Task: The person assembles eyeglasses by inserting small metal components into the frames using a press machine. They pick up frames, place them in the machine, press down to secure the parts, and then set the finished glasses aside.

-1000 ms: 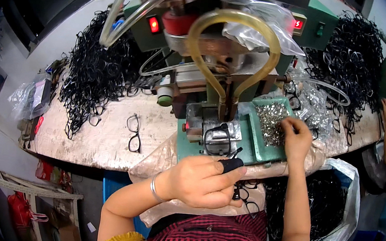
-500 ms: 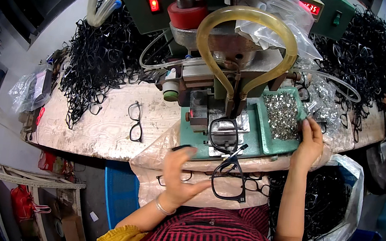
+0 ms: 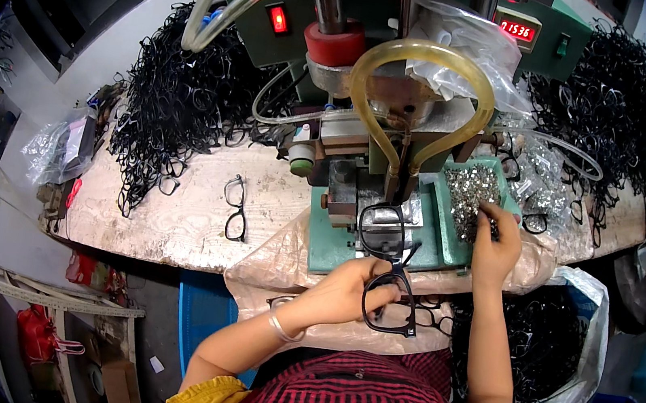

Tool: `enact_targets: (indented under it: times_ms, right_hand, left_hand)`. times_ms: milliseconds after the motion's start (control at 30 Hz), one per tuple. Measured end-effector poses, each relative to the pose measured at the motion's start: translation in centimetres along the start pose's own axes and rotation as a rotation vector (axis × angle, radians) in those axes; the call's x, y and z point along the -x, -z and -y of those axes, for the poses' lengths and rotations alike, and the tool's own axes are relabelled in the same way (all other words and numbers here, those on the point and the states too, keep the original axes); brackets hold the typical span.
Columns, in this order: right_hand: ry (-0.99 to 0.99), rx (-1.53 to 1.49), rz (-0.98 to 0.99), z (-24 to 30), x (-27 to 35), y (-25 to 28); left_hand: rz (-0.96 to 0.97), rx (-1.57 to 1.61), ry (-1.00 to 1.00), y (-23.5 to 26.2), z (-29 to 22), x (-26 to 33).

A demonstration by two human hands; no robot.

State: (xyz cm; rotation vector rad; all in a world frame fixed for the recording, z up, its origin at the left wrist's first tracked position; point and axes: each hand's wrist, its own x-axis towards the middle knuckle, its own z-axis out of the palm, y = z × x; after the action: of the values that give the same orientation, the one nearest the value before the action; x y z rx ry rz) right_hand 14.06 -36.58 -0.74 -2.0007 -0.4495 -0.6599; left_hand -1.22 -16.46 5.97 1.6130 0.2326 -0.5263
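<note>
The left hand [image 3: 344, 292] is clamped on a black eyeglass frame [image 3: 388, 312] just below the green press [image 3: 363, 207]; the right hand [image 3: 494, 244] pinches small metal parts in the tray [image 3: 470, 196] (fingers together). Best to keep the frame level.

Around the green press machine [image 3: 398, 130] the count runs thus: two of the person's own hands, the left hand [image 3: 340, 289] and the right hand [image 3: 494, 244]; one black spectacle frame [image 3: 388, 279] in front of the machine; one lone frame [image 3: 236, 206] on the bench to its left; two big heaps of black frames, the left heap [image 3: 177, 101] and the right heap [image 3: 604, 108]; one tray of small metal parts [image 3: 471, 192] at its right, too many to count; one yellow hose loop [image 3: 419, 92]; two red lit displays.
</note>
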Motion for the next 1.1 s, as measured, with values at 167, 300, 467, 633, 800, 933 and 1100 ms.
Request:
enact_targets:
  times_ms: [167, 300, 467, 633, 800, 933, 1100]
  right_hand:
    - [-0.142, 0.050, -0.041, -0.3, 3.2, 3.6]
    - [-0.117, -0.215, 0.083, 3.9, 1.8, 3.8]
    - [-0.036, -0.547, 0.261, 8.7, -3.1, -1.6]
    - [-0.245, -0.730, 0.245, 9.6, -1.8, -3.5]
    - [-0.300, -0.817, 0.314, 10.9, -2.0, -3.2]
    - [-0.280, -0.858, 0.336, 12.3, -2.2, -3.0]
    - [-0.285, -0.836, 0.404, 13.4, -1.8, -0.7]
  left_hand:
    - [0.077, 0.311, -0.398, -2.1, 4.6, -0.8]
    - [0.358, 0.281, -0.205, -0.1, 3.0, -1.3]
    - [0.502, 0.350, -0.156, 0.1, 2.0, -1.2]
    - [0.455, 0.293, -0.343, -0.8, 2.4, -1.4]
    - [0.551, 0.380, -0.327, -0.7, 1.6, -1.1]
    - [0.731, 0.488, -0.209, -1.2, -0.8, 3.9]
    - [0.561, 0.793, 0.088, -0.1, -5.7, 6.6]
